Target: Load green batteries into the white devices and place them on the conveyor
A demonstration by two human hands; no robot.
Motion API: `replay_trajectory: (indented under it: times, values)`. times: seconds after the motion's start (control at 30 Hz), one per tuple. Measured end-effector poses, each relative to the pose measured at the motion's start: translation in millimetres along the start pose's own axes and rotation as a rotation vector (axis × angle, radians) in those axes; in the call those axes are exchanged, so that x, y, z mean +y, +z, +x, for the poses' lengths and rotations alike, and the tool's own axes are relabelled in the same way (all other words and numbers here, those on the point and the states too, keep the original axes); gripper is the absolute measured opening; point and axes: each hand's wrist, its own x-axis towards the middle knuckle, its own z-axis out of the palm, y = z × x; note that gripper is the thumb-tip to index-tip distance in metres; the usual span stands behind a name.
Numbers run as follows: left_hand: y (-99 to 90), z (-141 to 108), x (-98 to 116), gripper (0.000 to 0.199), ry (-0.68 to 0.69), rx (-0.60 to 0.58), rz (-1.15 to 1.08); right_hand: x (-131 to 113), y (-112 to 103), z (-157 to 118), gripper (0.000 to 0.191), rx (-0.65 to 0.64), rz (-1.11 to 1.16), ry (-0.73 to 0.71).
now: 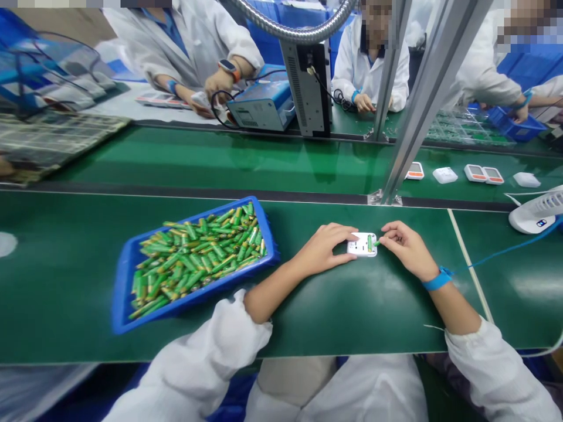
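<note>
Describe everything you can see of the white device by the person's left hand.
The white device is small, roughly rectangular, with rounded corners, and looks like plastic. Small dark marks dot its upward face; near its right end sits a green battery. It lies roughly level, on or just above the green tabletop. The left hand steadies its left end between thumb and fingers. The right hand holds another green battery at its right edge; whether that one touches is unclear.

White sleeves [206, 351] and a blue wristband [437, 279] are worn.
</note>
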Motion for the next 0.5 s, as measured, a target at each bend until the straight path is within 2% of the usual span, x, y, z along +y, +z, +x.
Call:
replay_trajectory:
  times: [0.23,0.5]
  values:
    - [1.0,1.4,-0.4,0.039,-0.019,-0.008,0.013,0.2,15.6,0.8,0.026,0.084,-0.149,-0.125]
    - [2.4,1.9,1.9,0.038,-0.050,0.007,0.052,0.5,21.6,-2.7,0.024,0.024,-0.430,-0.275]
